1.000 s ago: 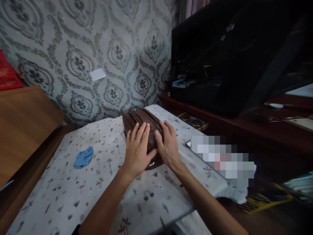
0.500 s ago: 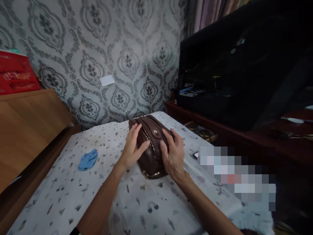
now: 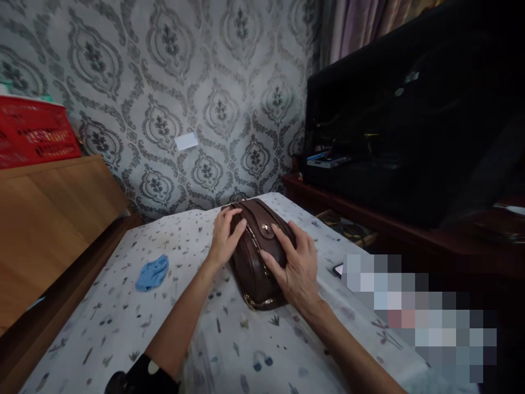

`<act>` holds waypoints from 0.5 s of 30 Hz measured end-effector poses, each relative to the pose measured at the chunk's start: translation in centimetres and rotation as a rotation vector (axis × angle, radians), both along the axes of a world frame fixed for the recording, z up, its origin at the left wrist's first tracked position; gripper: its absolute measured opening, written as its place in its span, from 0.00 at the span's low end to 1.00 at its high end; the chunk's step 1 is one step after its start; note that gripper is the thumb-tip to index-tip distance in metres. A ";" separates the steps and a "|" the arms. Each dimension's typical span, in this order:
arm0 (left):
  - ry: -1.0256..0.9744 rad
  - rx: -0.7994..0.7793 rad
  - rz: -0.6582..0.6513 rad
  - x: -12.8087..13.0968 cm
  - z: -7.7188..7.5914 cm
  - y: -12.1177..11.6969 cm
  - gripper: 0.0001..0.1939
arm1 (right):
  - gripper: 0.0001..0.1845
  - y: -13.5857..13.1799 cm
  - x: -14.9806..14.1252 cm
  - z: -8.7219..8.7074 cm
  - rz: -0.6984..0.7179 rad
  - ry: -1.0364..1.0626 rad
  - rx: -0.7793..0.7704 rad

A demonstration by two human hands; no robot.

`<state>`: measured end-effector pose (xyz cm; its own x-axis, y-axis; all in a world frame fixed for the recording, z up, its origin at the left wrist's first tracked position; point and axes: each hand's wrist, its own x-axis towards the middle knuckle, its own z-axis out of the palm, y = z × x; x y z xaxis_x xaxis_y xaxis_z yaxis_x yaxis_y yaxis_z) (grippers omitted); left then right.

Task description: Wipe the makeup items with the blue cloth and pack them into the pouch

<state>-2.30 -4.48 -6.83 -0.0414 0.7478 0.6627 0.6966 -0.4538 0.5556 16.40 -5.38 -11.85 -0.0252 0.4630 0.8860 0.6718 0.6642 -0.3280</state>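
Note:
A brown leather handbag [image 3: 251,269] lies on a patterned white cover, with gold zippers and a strap tab with a gold stud on its upper side. My left hand [image 3: 223,238] rests on the bag's far left side, thumb apart from the fingers and close to the long zipper. Across the right side lies my right hand [image 3: 300,264], its fingers spread. Its index finger is by the stud and its thumb reaches to the zipper's line. Both hands touch the bag without gripping it. The zipper looks closed, though the hands partly hide it.
A crumpled blue cloth [image 3: 152,273] lies to the left on the white cover [image 3: 192,317]. A red plastic basket [image 3: 39,131] stands on a wooden panel [image 3: 53,202]. To the right are a large black screen [image 3: 394,131], an open drawer [image 3: 348,232] and a phone [image 3: 338,270] beside a blurred patch.
My right thumb has slid left onto the zipper's line. The left thumb has moved up along the bag, away from me. The view has shifted slightly; the bag stays in place.

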 end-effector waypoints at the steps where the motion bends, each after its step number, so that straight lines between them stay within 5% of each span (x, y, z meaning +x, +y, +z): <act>1: -0.019 0.001 0.015 -0.2 0.0 0.8 0.22 | 0.27 0.0 0.0 0.1 0.006 -0.001 0.006; 6: -0.045 -0.059 0.043 -0.9 -0.4 3.6 0.22 | 0.30 0.0 0.3 0.2 0.056 0.001 -0.002; 15: -0.008 -0.033 0.050 -1.0 -0.6 4.0 0.20 | 0.26 -0.4 0.0 0.7 0.010 -0.121 -0.043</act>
